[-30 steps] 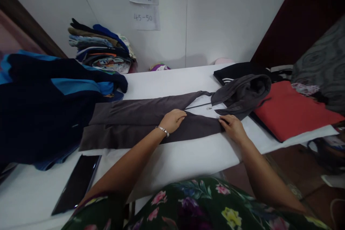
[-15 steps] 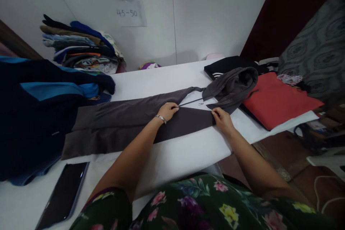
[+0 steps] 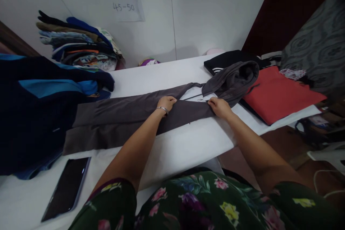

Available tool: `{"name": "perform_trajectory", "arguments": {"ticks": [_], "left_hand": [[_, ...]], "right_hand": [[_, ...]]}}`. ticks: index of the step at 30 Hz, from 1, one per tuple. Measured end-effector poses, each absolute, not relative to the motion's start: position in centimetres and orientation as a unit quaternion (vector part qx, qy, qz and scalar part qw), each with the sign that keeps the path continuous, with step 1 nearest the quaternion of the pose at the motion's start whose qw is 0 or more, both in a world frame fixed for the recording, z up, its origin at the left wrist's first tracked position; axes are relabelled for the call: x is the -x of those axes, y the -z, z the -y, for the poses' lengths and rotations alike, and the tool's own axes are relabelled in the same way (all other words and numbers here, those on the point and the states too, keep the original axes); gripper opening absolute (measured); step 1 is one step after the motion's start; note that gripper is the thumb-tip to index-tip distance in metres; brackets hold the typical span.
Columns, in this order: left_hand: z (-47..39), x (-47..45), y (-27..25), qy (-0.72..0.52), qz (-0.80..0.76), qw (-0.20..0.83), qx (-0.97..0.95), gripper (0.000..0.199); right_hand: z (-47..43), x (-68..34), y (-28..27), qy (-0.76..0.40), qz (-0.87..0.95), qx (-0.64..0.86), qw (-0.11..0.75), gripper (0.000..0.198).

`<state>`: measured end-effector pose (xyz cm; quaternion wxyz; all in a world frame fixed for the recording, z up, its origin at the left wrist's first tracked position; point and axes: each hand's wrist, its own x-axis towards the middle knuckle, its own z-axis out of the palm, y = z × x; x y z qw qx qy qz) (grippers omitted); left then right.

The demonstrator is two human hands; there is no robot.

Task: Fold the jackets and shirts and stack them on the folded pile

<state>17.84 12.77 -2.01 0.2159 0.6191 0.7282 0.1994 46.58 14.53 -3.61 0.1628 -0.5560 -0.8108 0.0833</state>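
Note:
A dark grey hooded jacket (image 3: 115, 116) lies lengthwise on the white table (image 3: 185, 143), its hood (image 3: 234, 79) toward the right. My left hand (image 3: 166, 104) pinches the jacket's front edge near the middle. At the upper front, my right hand (image 3: 219, 107) pinches the same edge close to the hood. Between my hands the front gapes, showing a white patch and a small metal zipper pull (image 3: 199, 99). My fingertips partly cover the edge they grip.
A navy and blue garment (image 3: 32, 115) is heaped at left, with a phone (image 3: 67, 188) in front. Behind stands a stack of folded clothes (image 3: 81, 45). Red folded clothing (image 3: 280, 93) and black clothing (image 3: 226, 61) lie at right. Handwritten papers (image 3: 126, 6) hang on the wall.
My right hand has moved slightly up and left with the jacket's edge, and the gap in the front has narrowed. My left hand stays pinched; the view has shifted a little.

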Motion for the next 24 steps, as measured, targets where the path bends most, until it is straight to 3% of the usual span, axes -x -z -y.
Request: {"name": "perform_trajectory", "arguments": {"ticks": [4,8,12,14,20,24], "left_hand": [[-12.6,-18.8,2.7,-0.133,-0.731,0.114,-0.659,0.027],[-11.7,-20.0,3.9,-0.084,-0.703,0.004,-0.706,0.034],[-11.3,-20.2,4.1,-0.087,-0.71,-0.001,-0.699,0.034],[-11.3,-20.0,3.9,-0.099,-0.715,0.007,-0.692,0.033],[-11.4,-19.6,3.5,-0.155,-0.743,0.041,-0.65,0.028],[-11.3,-19.6,3.5,-0.171,-0.743,0.054,-0.645,0.028]], "right_hand": [[-14.7,-46.3,4.6,-0.068,0.808,0.568,0.143,0.02],[-14.4,-46.6,5.1,-0.069,0.82,0.531,0.201,0.022],[-13.3,-47.8,4.7,-0.04,0.841,0.434,0.32,0.024],[-12.3,-48.6,4.7,-0.03,0.864,0.371,0.34,0.023],[-10.2,-50.1,5.6,0.011,0.91,0.336,0.244,0.039],[-10.6,-49.7,5.9,0.017,0.914,0.345,0.215,0.037]]}}
